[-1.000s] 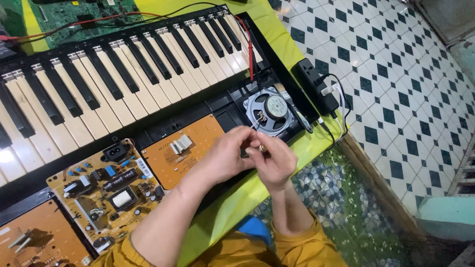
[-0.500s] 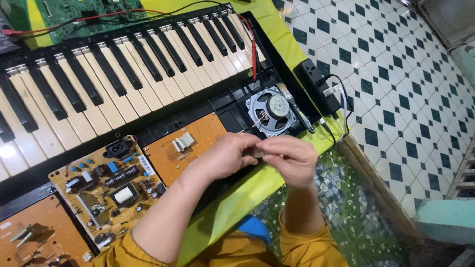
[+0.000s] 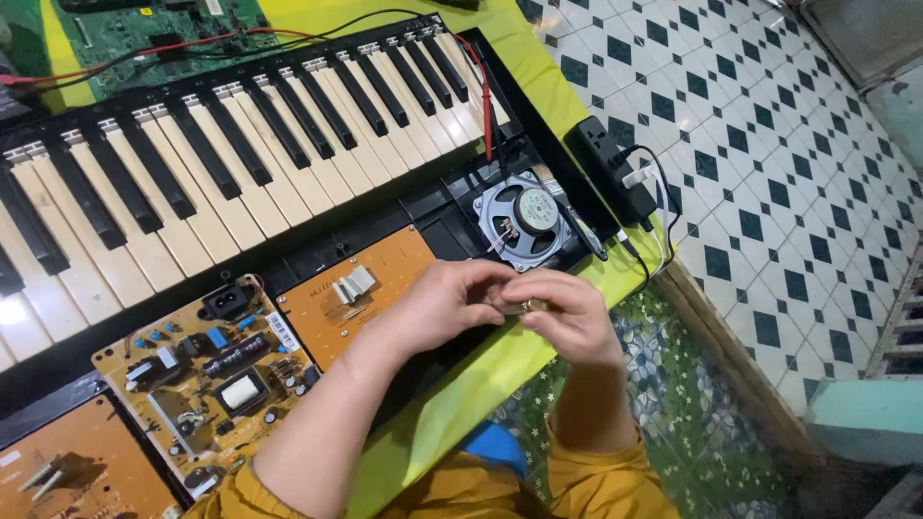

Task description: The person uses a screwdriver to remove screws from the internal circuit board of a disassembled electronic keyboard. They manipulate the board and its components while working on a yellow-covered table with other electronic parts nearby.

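My left hand (image 3: pixel 452 306) and my right hand (image 3: pixel 567 312) meet in front of an opened electronic keyboard (image 3: pixel 212 183). Together their fingertips pinch a small metallic part (image 3: pixel 527 307), mostly hidden by the fingers. The hands hover just below a round grey speaker (image 3: pixel 524 223) set in the keyboard's black base. To the left of my left hand lies an orange circuit board (image 3: pixel 356 293) with a small silver heat sink.
A power board (image 3: pixel 207 370) with several components lies at the lower left. A black power strip (image 3: pixel 608 168) with a white plug sits at the yellow-green table's right edge. A red wire (image 3: pixel 486 106) runs along the keys. A green circuit board (image 3: pixel 144 29) lies behind. Tiled floor is to the right.
Both hands have shifted slightly down and to the right, away from the speaker, still pinching the small part between them.
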